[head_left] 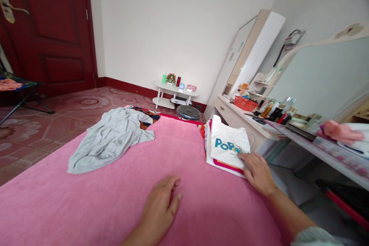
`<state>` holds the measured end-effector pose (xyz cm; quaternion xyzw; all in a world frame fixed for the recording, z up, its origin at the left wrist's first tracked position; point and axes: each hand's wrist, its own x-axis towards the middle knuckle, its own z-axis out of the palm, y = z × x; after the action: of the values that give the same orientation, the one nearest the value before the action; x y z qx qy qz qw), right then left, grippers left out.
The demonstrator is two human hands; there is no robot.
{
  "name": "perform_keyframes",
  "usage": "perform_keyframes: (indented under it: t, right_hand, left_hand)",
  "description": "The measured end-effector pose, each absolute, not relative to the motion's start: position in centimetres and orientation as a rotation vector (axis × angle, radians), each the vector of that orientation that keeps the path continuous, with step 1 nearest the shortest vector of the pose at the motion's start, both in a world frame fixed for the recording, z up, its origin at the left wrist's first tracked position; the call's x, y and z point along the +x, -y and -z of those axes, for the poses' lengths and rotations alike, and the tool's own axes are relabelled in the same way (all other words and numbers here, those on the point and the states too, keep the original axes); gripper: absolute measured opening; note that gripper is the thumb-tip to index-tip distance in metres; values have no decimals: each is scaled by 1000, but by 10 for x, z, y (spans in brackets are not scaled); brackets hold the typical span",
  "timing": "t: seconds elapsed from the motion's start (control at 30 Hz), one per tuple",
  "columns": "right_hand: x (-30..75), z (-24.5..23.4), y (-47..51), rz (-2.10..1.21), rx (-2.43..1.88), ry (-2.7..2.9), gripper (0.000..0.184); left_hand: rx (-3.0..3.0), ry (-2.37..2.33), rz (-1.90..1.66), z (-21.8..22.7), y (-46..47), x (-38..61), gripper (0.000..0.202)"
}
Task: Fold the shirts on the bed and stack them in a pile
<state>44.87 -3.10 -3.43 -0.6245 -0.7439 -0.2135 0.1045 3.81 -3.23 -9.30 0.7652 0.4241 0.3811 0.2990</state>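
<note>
My left hand (161, 205) is over the pink bed cover (184, 153), thumb apart from loosely bent fingers, with nothing in it. My right hand (257, 172) rests its fingers on the lower right corner of a folded white T-shirt (227, 138) with blue and green lettering. That shirt tops a small stack of folded clothes, where magenta, yellow and white edges show beneath. Across the bed on the left lies a crumpled grey garment (112, 136). A dark and orange patterned cloth (145, 118) sticks out from behind it.
Along the right stands a white dressing table (230, 109) with a red basket (245, 103), bottles and a mirror (325, 73). Beyond the bed are a low white table (174, 88) and a round dark appliance (188, 112). A folding chair (23, 88) stands left, near a red door (54, 27).
</note>
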Motion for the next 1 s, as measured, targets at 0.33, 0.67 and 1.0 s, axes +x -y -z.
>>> perform_keyframes:
  t: [0.33,0.67,1.0]
  right_hand:
    - [492,44,61,552,-1921,2209,50]
    - [485,46,70,518,-2065,2154,46]
    - [389,17,-21,542,-2175,1645,57]
  left_hand:
    - [2058,-1103,-1009,94,32,37,34]
    - [2063,-1103,-979,93,32,37,36]
    - [2057,-1111,-994,91,33,37,35]
